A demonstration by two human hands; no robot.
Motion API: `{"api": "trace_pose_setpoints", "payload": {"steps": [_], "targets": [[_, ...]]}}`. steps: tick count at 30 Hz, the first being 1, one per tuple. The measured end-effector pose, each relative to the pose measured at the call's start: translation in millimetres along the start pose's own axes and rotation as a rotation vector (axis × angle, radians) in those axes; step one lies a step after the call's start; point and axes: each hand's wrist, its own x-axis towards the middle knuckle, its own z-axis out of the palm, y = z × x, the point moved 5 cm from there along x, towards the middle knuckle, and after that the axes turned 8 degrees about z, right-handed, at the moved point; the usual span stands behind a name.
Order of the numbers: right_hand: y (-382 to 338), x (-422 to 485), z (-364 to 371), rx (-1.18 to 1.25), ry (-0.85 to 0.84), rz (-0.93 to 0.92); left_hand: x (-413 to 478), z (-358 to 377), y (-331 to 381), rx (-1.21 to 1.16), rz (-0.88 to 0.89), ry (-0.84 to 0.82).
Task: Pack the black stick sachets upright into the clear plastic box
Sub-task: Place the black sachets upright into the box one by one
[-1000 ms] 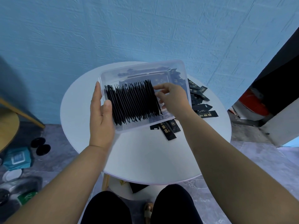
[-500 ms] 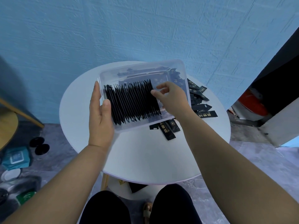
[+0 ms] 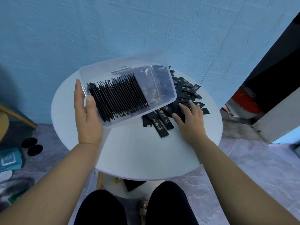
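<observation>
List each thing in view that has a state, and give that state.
box, lidless, tilted, part full.
packed sachets, on edge in a tight row.
loose sachets, lying flat on the table.
left hand, grips the box's end.
right hand, spread flat on loose sachets.

Clear plastic box; matt black sachets.

Round white table, loose black stick sachets in a flat heap on its right side.

Single head-worn wide-angle view, steeply down and forward, close over the round white table.
</observation>
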Motion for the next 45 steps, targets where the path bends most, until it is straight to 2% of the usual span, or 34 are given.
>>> {"api": "trace_pose_setpoints", "payload": {"steps": [4,12,16,19,21,24,27,30,33,40,45], "targets": [[-3,16,7,-0.183,-0.174,-0.040,4,-2,-3,0.011,-0.021,0.017],[-3,-42,6,-0.347,-0.243,-0.230,17,7,-4,-0.024,-0.056,0.091],[-10,-68,0,-0.191,-0.243,-0.308,13,20,-2,-0.034,-0.077,0.089],[-6,-57,-6,-0.111,-0.168,-0.185,2,24,-2,-0.012,-0.085,0.089],[-2,-50,0,-0.159,-0.211,-0.096,0,22,-5,-0.018,-0.100,0.100],[-6,-53,7,-0.243,-0.279,-0.161,0,20,-5,-0.027,-0.072,0.080],[-10,-55,0,-0.089,-0.311,-0.204,-2,22,-1,0.003,-0.037,0.032],[-8,-52,-21,0.086,-0.172,-0.255,-5,24,3,-0.008,-0.014,-0.005],[-11,-47,-30,0.056,-0.124,-0.330,-4,25,4,-0.005,0.003,-0.032],[-27,-20,-17,-0.108,-0.336,-0.275,-5,27,8,0.018,0.014,-0.046],[-28,-13,-29,-0.075,-0.335,-0.250,-4,26,5,0.018,0.001,-0.049]]}}
